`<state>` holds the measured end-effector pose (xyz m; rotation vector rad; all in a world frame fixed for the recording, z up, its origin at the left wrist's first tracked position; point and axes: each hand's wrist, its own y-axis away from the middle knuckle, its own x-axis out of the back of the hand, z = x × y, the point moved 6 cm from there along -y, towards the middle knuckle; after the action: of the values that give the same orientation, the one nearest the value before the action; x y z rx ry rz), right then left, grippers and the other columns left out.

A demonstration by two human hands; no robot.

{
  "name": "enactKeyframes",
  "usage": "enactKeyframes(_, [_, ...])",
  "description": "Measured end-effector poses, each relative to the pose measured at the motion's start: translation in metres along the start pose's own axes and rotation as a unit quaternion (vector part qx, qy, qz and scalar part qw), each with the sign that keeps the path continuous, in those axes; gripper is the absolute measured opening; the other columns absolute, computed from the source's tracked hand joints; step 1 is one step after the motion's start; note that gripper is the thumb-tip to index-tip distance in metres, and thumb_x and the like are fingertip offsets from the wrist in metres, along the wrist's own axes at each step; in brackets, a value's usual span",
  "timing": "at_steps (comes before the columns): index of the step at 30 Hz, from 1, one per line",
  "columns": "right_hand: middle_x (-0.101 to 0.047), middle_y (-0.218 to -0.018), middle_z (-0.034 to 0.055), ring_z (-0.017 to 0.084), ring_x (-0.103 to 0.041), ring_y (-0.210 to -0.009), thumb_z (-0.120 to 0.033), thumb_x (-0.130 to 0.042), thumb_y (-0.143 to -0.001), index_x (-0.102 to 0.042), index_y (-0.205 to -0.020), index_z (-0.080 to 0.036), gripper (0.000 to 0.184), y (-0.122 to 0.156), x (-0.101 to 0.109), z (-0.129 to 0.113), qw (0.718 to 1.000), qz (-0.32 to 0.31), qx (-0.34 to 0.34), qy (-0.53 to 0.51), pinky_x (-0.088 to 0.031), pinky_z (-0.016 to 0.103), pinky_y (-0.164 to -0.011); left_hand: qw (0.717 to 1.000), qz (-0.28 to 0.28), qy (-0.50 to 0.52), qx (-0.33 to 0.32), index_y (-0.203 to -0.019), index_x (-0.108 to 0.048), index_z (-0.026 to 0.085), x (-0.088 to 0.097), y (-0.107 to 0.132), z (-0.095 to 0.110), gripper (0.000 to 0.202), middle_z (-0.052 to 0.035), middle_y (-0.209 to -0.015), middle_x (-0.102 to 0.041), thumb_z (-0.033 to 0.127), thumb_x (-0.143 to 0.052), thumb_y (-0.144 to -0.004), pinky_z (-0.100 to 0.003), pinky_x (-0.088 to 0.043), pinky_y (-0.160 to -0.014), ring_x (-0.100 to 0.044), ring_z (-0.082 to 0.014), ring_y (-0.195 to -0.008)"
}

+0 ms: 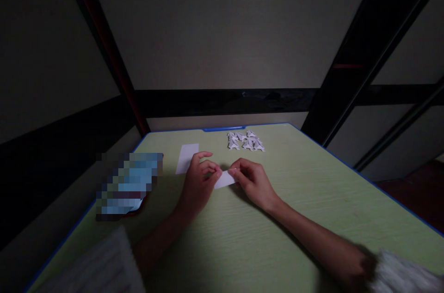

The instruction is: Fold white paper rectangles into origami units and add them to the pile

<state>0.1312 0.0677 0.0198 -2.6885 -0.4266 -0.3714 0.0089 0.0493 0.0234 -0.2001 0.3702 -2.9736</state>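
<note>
A small white piece of paper (225, 179) is held between my two hands, just above the middle of the table. My left hand (200, 180) pinches its left end between thumb and index finger, with another finger stretched out above. At the other end, my right hand (253, 180) grips the paper with thumb and bent fingers. Whether the paper is folded I cannot tell. Behind my left hand lies a flat white paper sheet (187, 156), partly covered by that hand. Several folded white paper figures (245, 140) sit grouped in rows farther back.
A device with a blurred-out screen (133, 182) lies at the left side of the table. The pale green table (312, 191) has a blue edge and a blue raised piece (224, 129) at its far side. Panelled walls stand close behind and to the left.
</note>
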Motion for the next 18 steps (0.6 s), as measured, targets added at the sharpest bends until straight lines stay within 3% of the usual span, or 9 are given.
enactKeyframes(8, [-0.042,-0.048,-0.0035,0.007,-0.038,-0.044,-0.026,-0.047,-0.073,-0.050,-0.062,-0.014,0.017,-0.003,0.009,0.006,0.999,0.048,-0.011,0.003,-0.028,0.019,-0.041,1.000,0.010,0.013,-0.003,-0.091,-0.032,0.019,0.002,-0.003,-0.005,0.033,0.0054,-0.063,-0.049,0.012,-0.048,-0.063,-0.021,-0.045,-0.048,-0.050,-0.0099,-0.058])
enactKeyframes(13, [-0.043,-0.050,-0.0029,0.007,-0.038,-0.045,-0.026,-0.047,-0.073,-0.050,-0.062,-0.014,0.016,-0.002,0.007,0.005,0.998,0.070,-0.008,0.003,-0.028,0.019,-0.041,0.998,0.039,-0.022,-0.039,-0.092,-0.035,0.020,0.005,-0.004,-0.007,0.032,0.0049,-0.064,-0.048,0.012,-0.047,-0.064,-0.021,-0.046,-0.050,-0.050,-0.0099,-0.060])
enactKeyframes(18, [-0.044,-0.050,-0.0029,0.008,-0.040,-0.045,-0.028,-0.048,-0.072,-0.048,-0.061,-0.015,0.016,-0.004,0.018,0.007,0.992,0.116,-0.019,-0.044,-0.031,0.020,-0.042,0.989,0.137,-0.027,-0.044,-0.091,-0.036,0.020,0.027,-0.006,-0.005,0.029,0.0046,-0.065,-0.047,0.014,-0.046,-0.064,-0.019,-0.045,-0.046,-0.050,-0.0102,-0.060])
